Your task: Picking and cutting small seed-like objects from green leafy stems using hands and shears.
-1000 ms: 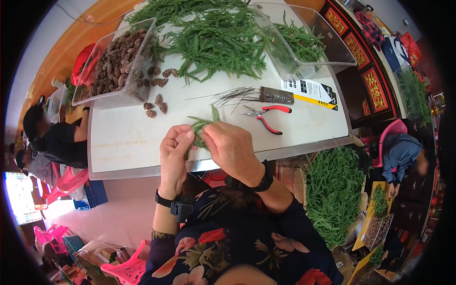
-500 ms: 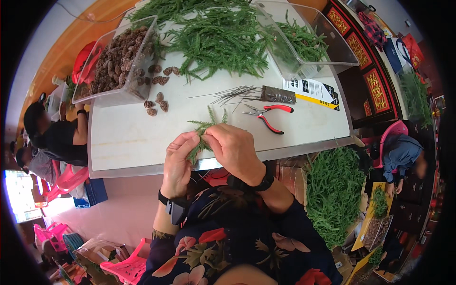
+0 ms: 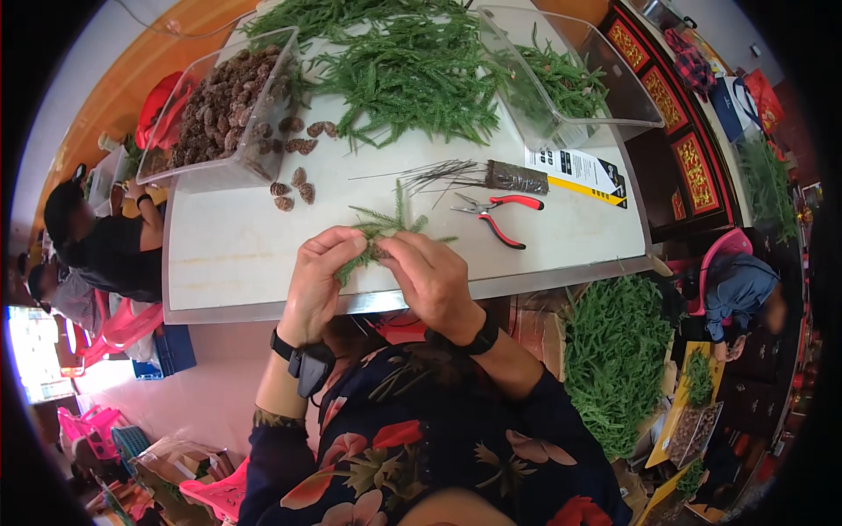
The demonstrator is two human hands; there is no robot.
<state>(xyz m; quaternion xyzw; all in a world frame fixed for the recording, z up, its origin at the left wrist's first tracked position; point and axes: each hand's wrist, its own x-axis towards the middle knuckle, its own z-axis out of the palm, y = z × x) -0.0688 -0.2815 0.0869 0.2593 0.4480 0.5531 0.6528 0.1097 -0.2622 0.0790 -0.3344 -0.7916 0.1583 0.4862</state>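
Note:
Over the table's near edge, both my hands pinch a small bunch of green sprigs (image 3: 386, 219). My left hand (image 3: 326, 267) closes on it from the left, thumb against fingers. From the right, my right hand (image 3: 431, 276) has its fingertips pressed together at the bunch's middle. Something brownish, perhaps a pine cone, shows beside the right fingertips, too covered to be sure. Beyond the right hand lie red-handled pliers (image 3: 498, 216) with jaws parted, and a bundle of thin dark wires (image 3: 516, 178) wrapped at one end. Several loose pine cones (image 3: 301, 175) rest farther left.
A clear bin of pine cones (image 3: 219, 118) stands at the far left. Heaped green sprigs (image 3: 408, 79) and another clear bin (image 3: 574, 123) fill the table's back. A box of greenery (image 3: 614, 368) is beside me at right. Other people sit left and right.
My hands have turned a little, and the sprigs spread wider and more upright between them. My left forearm has shifted slightly left. The pliers, wires and loose cones stay put.

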